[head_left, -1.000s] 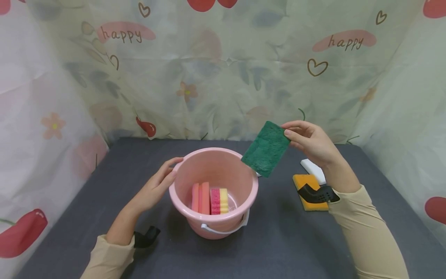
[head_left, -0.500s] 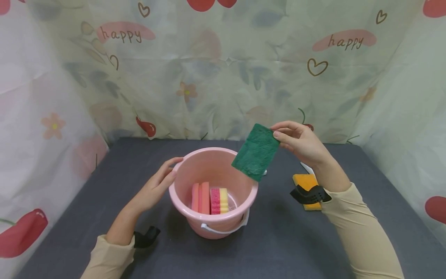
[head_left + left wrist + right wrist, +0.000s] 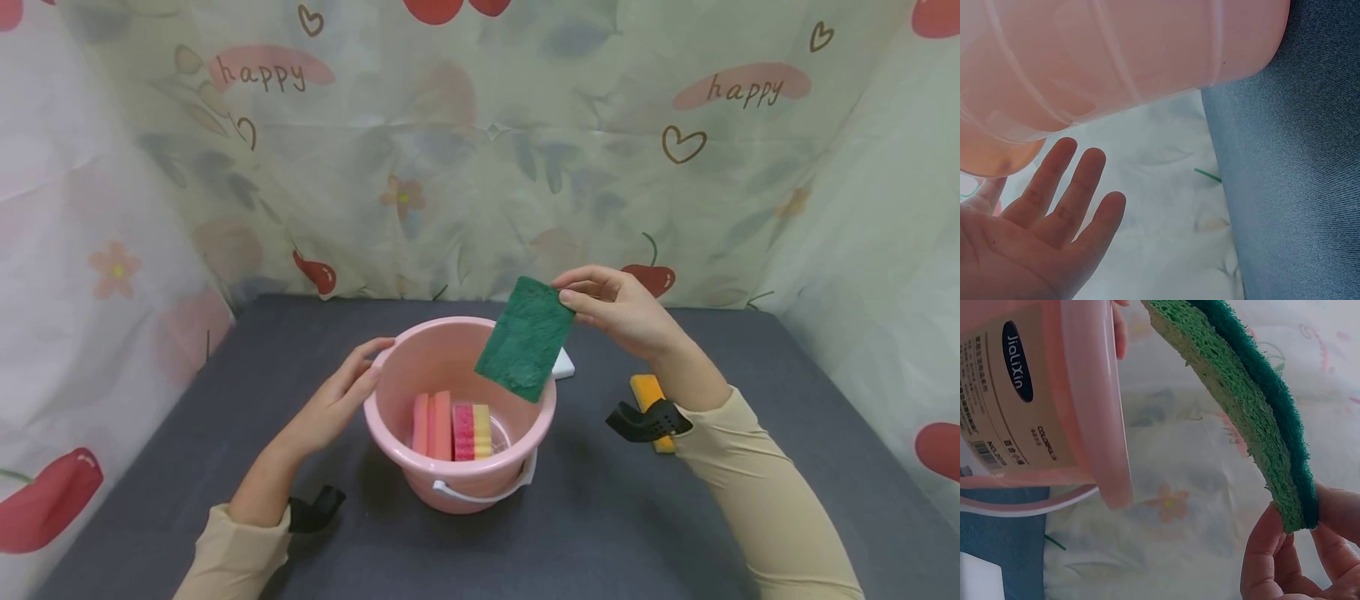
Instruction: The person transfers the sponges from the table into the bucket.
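My right hand (image 3: pixel 626 312) pinches a green sponge (image 3: pixel 527 340) by one corner, between thumb and fingers. The sponge hangs tilted over the right side of a pink bucket's rim; the right wrist view shows its dark green scouring layer on a lighter green sponge body (image 3: pixel 1235 387). At the left rim of the bucket (image 3: pixel 427 481) my left hand (image 3: pixel 337 404) rests its fingertips, and in the left wrist view its fingers are loosely extended beside the wall. Inside the bucket stand coral-pink sponges (image 3: pixel 432 427) and a red-and-yellow sponge (image 3: pixel 472 433).
To the right on the dark table (image 3: pixel 585 517) lies an orange sponge (image 3: pixel 647 392), partly behind the right wrist. A white block (image 3: pixel 562 365) shows just behind the bucket's right side. The bucket's white handle (image 3: pixel 480 500) hangs down in front. Patterned curtains (image 3: pixel 480 208) enclose the table.
My right hand has carried the green sponge leftward, from beside the right rim to over the bucket opening. The left hand and bucket have stayed put.
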Tool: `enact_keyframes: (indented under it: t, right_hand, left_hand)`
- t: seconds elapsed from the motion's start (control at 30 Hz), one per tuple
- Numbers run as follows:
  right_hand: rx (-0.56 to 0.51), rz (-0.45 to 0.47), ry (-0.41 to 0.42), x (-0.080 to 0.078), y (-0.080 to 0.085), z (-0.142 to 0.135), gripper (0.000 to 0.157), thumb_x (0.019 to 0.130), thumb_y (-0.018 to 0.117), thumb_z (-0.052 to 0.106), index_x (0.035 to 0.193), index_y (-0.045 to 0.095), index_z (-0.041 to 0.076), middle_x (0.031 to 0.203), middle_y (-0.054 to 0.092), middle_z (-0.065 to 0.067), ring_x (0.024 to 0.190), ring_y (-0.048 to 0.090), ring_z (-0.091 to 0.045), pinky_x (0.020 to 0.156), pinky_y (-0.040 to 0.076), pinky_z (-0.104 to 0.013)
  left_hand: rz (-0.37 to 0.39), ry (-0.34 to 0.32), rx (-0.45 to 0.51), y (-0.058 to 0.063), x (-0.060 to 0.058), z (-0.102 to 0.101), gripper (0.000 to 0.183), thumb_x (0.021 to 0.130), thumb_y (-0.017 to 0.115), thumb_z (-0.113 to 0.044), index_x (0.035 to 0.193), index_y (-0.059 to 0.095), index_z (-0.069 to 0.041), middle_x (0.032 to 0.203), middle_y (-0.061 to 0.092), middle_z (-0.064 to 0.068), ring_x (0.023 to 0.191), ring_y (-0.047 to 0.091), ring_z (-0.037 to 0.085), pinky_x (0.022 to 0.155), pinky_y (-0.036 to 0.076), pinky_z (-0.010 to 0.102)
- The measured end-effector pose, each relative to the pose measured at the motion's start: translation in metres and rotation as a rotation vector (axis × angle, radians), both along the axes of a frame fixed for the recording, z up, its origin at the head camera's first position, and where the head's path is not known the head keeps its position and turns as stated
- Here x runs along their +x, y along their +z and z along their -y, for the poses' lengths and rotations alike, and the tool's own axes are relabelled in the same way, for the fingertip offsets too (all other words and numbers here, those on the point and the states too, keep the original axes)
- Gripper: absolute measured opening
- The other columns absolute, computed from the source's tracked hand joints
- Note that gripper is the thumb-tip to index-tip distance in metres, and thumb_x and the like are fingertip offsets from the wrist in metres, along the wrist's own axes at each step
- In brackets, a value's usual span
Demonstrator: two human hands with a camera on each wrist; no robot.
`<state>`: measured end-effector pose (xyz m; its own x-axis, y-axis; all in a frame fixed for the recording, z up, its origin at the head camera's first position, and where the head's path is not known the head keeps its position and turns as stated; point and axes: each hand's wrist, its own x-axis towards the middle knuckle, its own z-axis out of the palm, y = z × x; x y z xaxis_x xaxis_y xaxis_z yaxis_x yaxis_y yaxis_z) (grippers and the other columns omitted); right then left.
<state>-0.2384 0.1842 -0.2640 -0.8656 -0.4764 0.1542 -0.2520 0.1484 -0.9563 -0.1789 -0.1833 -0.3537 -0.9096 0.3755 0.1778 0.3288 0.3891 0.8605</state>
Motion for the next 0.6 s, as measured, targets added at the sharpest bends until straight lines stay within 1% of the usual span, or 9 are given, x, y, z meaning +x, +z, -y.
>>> enact_keyframes:
  t: [0.17, 0.33, 0.6]
  right_hand:
    - [-0.002, 0.008, 0.033, -0.001, -0.001, 0.008, 0.019, 0.094, 0.054, 0.013, 0.106, 0.062, 0.025, 0.107, 0.060, 0.008, 0.098, 0.056, -0.009, 0.089, 0.046, -0.026]
    - [0.004, 0.030, 0.049, -0.001, -0.003, 0.016, 0.021, 0.093, 0.054, 0.011, 0.103, 0.062, 0.027, 0.104, 0.061, 0.009, 0.097, 0.057, -0.008, 0.089, 0.046, -0.029]
    - [0.025, 0.059, 0.053, 0.002, -0.004, 0.028, 0.019, 0.092, 0.055, 0.011, 0.102, 0.062, 0.026, 0.100, 0.062, 0.009, 0.094, 0.059, -0.008, 0.091, 0.046, -0.034]
  left_hand:
    - [0.004, 0.004, -0.001, 0.000, 0.000, 0.000, 0.044, 0.100, 0.035, -0.030, 0.143, 0.027, -0.022, 0.131, 0.049, 0.020, 0.115, 0.052, 0.034, 0.093, 0.044, 0.050]
    - [0.009, 0.008, -0.005, -0.001, 0.000, 0.000, 0.044, 0.100, 0.036, -0.031, 0.143, 0.027, -0.023, 0.131, 0.049, 0.020, 0.116, 0.051, 0.034, 0.093, 0.044, 0.051]
    - [0.008, 0.010, -0.006, 0.000, 0.000, -0.001, 0.044, 0.100, 0.036, -0.030, 0.143, 0.027, -0.022, 0.131, 0.049, 0.020, 0.116, 0.052, 0.035, 0.093, 0.044, 0.050]
